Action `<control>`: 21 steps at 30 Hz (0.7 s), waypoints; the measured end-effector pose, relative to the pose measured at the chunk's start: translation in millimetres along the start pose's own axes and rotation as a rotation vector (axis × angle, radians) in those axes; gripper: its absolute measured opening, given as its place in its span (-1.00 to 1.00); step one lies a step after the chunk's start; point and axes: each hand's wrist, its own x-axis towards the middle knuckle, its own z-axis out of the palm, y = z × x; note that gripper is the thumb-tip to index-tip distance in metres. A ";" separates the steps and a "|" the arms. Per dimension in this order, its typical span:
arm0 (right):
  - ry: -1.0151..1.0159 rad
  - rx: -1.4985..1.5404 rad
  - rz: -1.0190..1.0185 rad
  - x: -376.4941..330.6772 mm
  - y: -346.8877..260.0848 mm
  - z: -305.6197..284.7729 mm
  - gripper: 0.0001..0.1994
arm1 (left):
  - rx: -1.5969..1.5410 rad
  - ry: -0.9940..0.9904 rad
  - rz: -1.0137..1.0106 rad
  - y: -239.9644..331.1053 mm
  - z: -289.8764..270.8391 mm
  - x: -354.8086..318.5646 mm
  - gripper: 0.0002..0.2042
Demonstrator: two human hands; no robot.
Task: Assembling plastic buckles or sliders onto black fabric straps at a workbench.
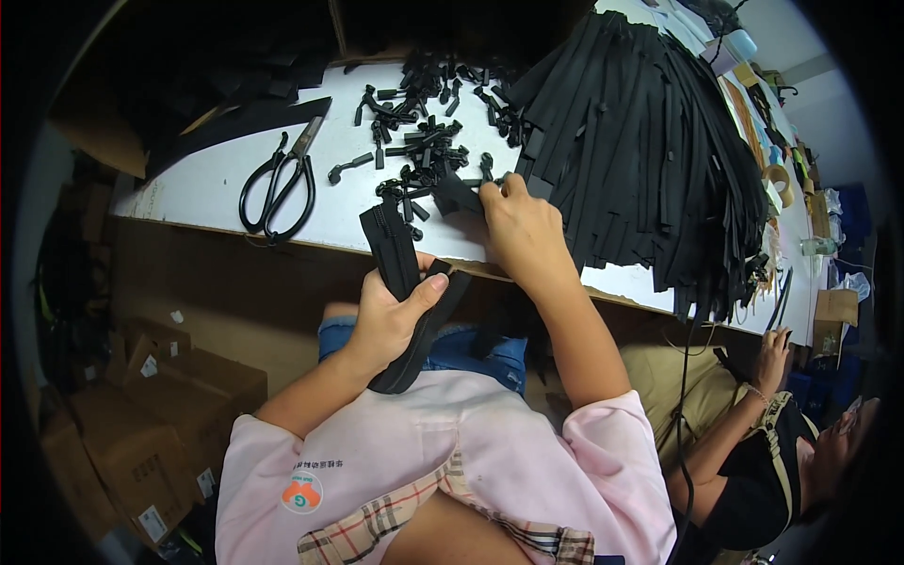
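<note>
My left hand [395, 315] is closed around a folded black zipper [388, 243] in front of the table edge. The zipper's toothed end points up past my thumb, and its other part hangs down over my lap. Over the table, my right hand [525, 226] is bent with its fingertips together at the right side of a loose heap of black zipper sliders with pulls [428, 146]. A dark flap [457, 195] lies against those fingertips. What they pinch is hidden.
Black-handled scissors [282, 193] lie on the white table [198, 193] at left. A thick bundle of black zipper strips [631, 141] drapes over the table edge at right. Cardboard boxes [151, 414] stand on the floor at left. Another person [753, 461] works at lower right.
</note>
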 end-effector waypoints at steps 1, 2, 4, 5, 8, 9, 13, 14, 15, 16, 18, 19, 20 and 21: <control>-0.005 0.003 -0.009 -2.6 0.9 0.7 -0.87 | 0.001 -0.002 0.001 -0.5 0.6 0.0 -0.83; -0.011 0.007 -0.020 -3.9 2.0 0.7 -0.86 | 0.017 0.000 0.009 -0.9 1.2 0.1 -0.83; -0.005 0.061 -0.035 -3.9 5.5 -3.1 -0.84 | 0.035 -0.010 0.014 -1.7 3.7 0.2 -0.82; -0.001 0.116 -0.057 -3.0 8.0 -4.9 -0.82 | 0.028 0.004 0.032 -2.0 5.5 0.3 -0.83; 0.146 0.373 0.005 1.3 29.6 5.5 -0.84 | 0.027 0.005 0.049 0.0 9.1 0.7 -0.83; 0.147 0.375 0.002 1.3 29.3 2.6 -0.84 | 0.029 -0.004 0.042 0.9 8.9 0.2 -0.84; 0.005 1.295 0.485 -7.5 15.1 -17.3 -0.84 | 0.000 -0.001 0.028 -0.6 8.6 3.3 -0.85; 0.022 1.429 0.512 -14.3 8.1 -18.0 -0.84 | 0.002 0.008 0.045 -0.4 9.8 4.0 -0.86; 0.041 1.560 0.541 -20.8 1.0 -18.1 -0.83 | 0.002 0.015 0.060 -0.9 10.7 6.3 -0.86; 0.011 1.623 0.544 -27.5 -8.6 -18.4 -0.81 | 0.002 0.019 0.062 -0.8 11.0 7.3 -0.86; 0.034 1.587 0.450 -40.9 -20.3 -16.0 -0.82 | -0.016 0.021 0.084 -1.1 12.1 9.5 -0.85; 0.050 1.525 0.415 -44.9 -23.6 -15.4 -0.83 | -0.017 0.019 0.081 -1.6 12.8 10.3 -0.85; 0.162 1.510 0.328 -46.6 -25.4 -11.0 -0.86 | -0.014 0.017 0.086 -2.2 13.4 10.9 -0.85; 0.161 1.510 0.329 -47.3 -25.7 -11.9 -0.86 | -0.010 0.018 0.093 -2.2 13.5 11.0 -0.85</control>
